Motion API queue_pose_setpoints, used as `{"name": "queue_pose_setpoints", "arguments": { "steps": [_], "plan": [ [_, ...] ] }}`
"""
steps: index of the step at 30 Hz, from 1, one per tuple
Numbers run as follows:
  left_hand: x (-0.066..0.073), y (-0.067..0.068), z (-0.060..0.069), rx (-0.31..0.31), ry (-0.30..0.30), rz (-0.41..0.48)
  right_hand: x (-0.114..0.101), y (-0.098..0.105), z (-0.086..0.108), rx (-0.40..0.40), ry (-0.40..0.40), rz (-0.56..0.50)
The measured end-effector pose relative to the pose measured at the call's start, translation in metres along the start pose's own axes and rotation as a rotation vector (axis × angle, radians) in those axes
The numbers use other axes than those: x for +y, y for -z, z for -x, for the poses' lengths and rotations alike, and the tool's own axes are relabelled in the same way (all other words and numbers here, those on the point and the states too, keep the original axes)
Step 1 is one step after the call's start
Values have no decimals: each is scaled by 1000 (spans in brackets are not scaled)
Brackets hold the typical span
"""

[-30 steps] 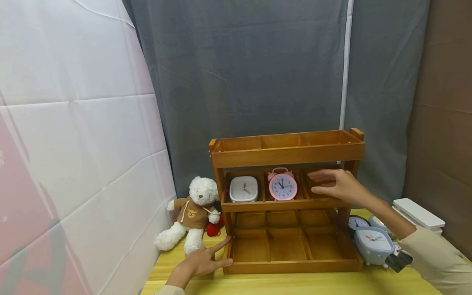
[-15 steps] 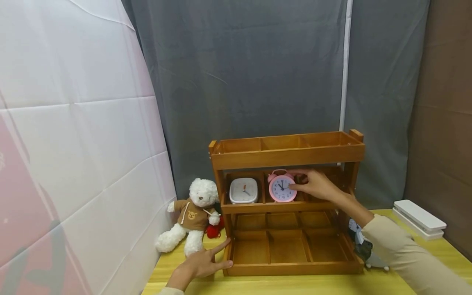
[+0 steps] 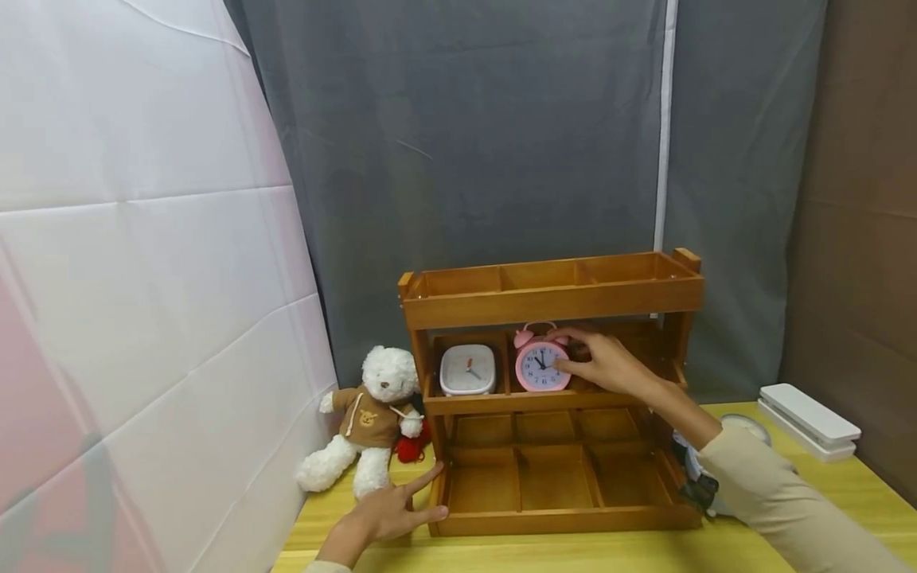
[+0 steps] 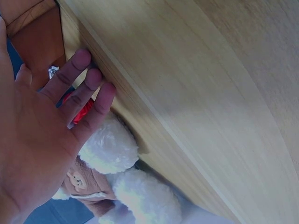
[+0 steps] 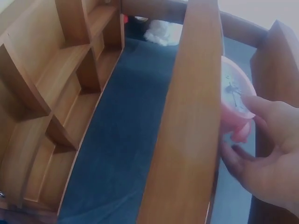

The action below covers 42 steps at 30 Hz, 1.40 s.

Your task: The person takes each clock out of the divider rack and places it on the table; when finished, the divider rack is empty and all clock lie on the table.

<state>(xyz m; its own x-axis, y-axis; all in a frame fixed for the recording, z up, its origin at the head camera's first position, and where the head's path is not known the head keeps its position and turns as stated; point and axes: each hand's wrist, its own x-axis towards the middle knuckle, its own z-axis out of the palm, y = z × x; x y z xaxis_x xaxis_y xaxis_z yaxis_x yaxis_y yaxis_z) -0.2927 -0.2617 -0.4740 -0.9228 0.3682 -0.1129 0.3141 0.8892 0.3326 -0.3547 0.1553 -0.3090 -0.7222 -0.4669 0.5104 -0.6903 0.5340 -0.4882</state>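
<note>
A pink twin-bell alarm clock (image 3: 532, 374) stands slightly tilted in the middle compartment of the wooden shelf's (image 3: 552, 300) second tier. My right hand (image 3: 605, 364) pinches it from the right, thumb on the dial and fingers behind by the bell. In the right wrist view, the front board hides part of the clock (image 5: 230, 88). Left of it sits a white square clock (image 3: 467, 370) in its own compartment. Fingers extended, my left hand (image 3: 387, 512) rests against the shelf's lower left side. The left wrist view shows that hand's palm (image 4: 42, 140) and straight fingers.
A white teddy bear in a brown hoodie (image 3: 368, 418) sits left of the shelf, with something red (image 3: 410, 448) beside it. At right, more clocks are partly hidden behind my sleeve (image 3: 759, 477). A white flat box (image 3: 809, 418) lies farther back.
My right hand has moved left from the right compartment to the pink alarm clock and taken hold of it. The clock now leans slightly. The left hand keeps its place.
</note>
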Motion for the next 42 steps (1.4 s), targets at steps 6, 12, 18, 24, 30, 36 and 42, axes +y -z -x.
{"name": "queue_pose_setpoints", "arguments": {
  "steps": [6,12,18,24,30,36,42],
  "plan": [
    [1,2,1,2,-2,2,-7,-1,4,17,8,-98],
    [2,3,2,6,-11,-10,-11,7,11,102,-2,-123],
    [0,4,2,7,-9,-10,-17,23,19,100,-18,-129],
    [-1,2,0,6,-14,-8,-19,39,36,96,-27,-81],
    [0,2,-1,6,-12,-14,-20,56,61,99,-55,-44],
    [0,2,-1,5,-11,-28,-19,73,88,84,-67,-48],
    [2,2,-1,6,-18,-39,-11,82,114,83,-66,19]
  ]
}}
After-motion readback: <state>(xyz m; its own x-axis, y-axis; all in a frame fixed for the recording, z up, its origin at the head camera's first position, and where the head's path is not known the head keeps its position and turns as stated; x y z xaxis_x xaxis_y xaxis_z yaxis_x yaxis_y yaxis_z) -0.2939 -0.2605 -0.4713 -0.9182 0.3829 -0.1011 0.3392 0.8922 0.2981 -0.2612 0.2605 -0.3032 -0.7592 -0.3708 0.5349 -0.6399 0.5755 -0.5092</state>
